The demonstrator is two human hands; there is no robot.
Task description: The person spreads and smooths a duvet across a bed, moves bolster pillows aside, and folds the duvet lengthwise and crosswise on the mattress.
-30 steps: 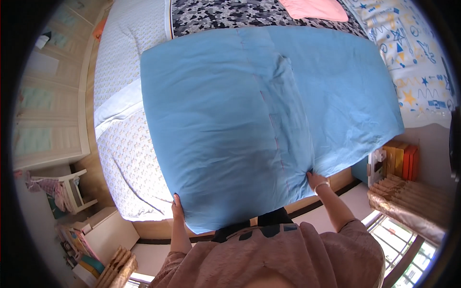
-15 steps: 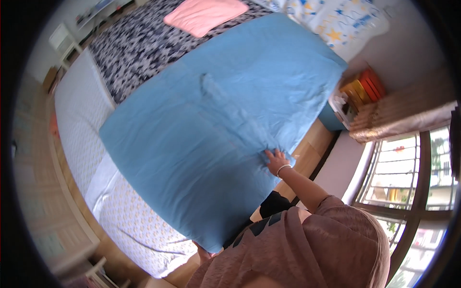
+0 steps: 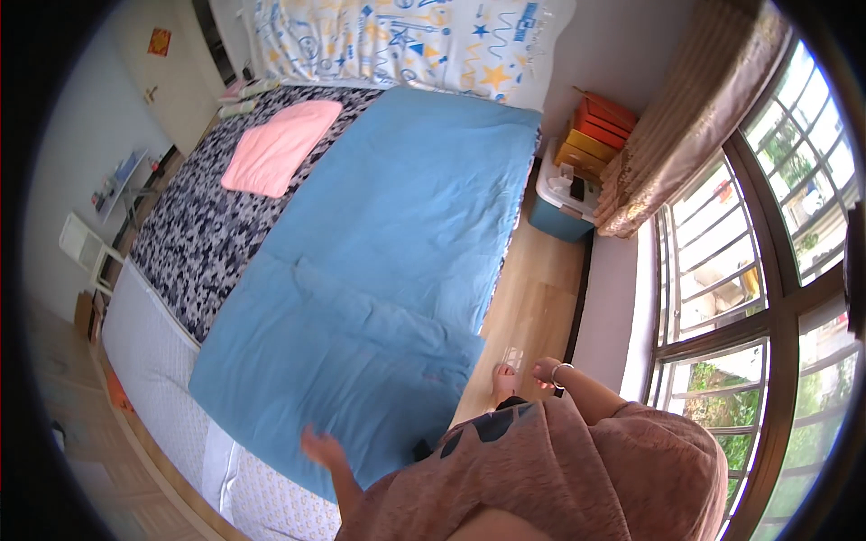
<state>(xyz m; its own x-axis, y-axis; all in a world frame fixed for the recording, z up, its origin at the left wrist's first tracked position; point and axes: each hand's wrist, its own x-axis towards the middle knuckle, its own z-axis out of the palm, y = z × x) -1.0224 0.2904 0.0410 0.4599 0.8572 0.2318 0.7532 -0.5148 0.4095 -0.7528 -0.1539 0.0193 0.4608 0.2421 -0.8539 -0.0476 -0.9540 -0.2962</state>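
A blue quilt (image 3: 397,189) lies over the bed, its near part doubled back into a thick fold with a wrinkled ridge across it. My left hand (image 3: 323,447), slightly blurred, is over the quilt's near left part, fingers apart and holding nothing; whether it touches the cloth I cannot tell. My right hand (image 3: 547,371), with a bracelet at the wrist, is off the bed's right side above the floor, fingers curled in with nothing visible in them. The quilt's nearest edge is hidden by my brown top.
A pink pillow (image 3: 281,149) rests on the black-and-grey patterned sheet (image 3: 185,225). Down the left runs a white quilted mattress (image 3: 149,334). Right of the bed are a wooden floor (image 3: 541,279), a lidded storage box (image 3: 557,219) and windows (image 3: 713,270) with a curtain (image 3: 672,126).
My right hand has let go of the quilt and pulled back off the bed. My left hand has come up over the quilt from its near edge. The view has turned.
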